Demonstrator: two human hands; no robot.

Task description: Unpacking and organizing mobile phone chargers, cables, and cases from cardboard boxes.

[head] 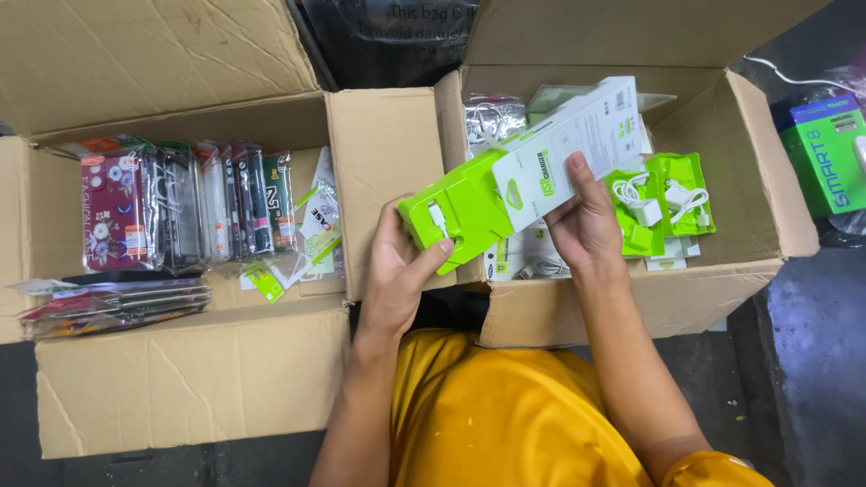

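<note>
Bright green plastic marks the charger pack [505,194] that both hands hold up between two open cardboard boxes — a green tray with a white cable and plug showing at its lower end, half slid into a white card sleeve that tilts up to the right. The left hand [401,271] is closed around the green end from below, thumb across its front. The right hand [585,221] grips the sleeve from the right, fingers pressed flat on its white face. The pack hangs over the near left corner of the right box [767,207], above its contents and not touching them. Inside that box lie two more green trays [667,203] with white cables, side by side just right of the right hand, with white packs beneath and clear bagged items at the back left. The left box [180,379] holds a row of phone cases [180,212] standing on edge in clear wrappers, the nearest one dark red with flowers, and a few more cases [117,307] lying flat in front of them. A green carton [825,158] lies on the floor well right of the right box. The person wears a yellow shirt [505,415].
</note>
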